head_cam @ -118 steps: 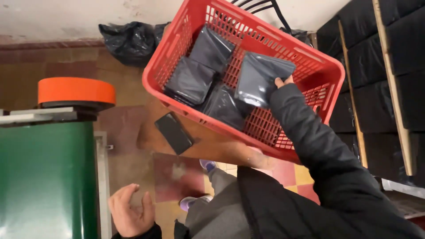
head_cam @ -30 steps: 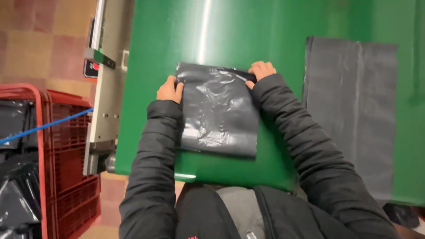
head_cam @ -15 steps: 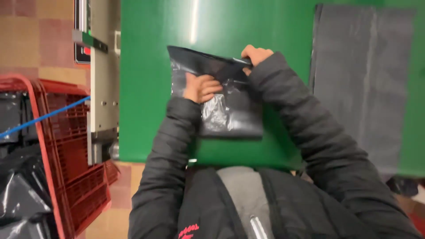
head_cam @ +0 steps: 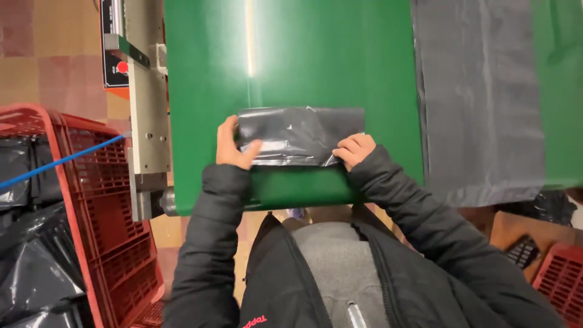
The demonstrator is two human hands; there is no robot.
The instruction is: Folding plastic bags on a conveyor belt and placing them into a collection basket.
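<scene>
A black plastic mailer bag (head_cam: 300,135) lies folded on the near end of a green conveyor belt (head_cam: 285,61). My left hand (head_cam: 232,146) grips the bag's left edge, thumb on top. My right hand (head_cam: 355,150) presses down on the bag's lower right corner with curled fingers. Both arms wear dark jacket sleeves.
A large grey plastic sheet (head_cam: 480,97) lies on the belt to the right. The conveyor's metal side frame (head_cam: 143,103) with a red button (head_cam: 123,67) stands at left. A red plastic basket (head_cam: 79,218) holding black bags sits on the floor at left, another red basket (head_cam: 559,279) at lower right.
The bag, which lay flat and taller a second ago, has been folded over into a short wide strip. My hands now sit at its two lower corners.
</scene>
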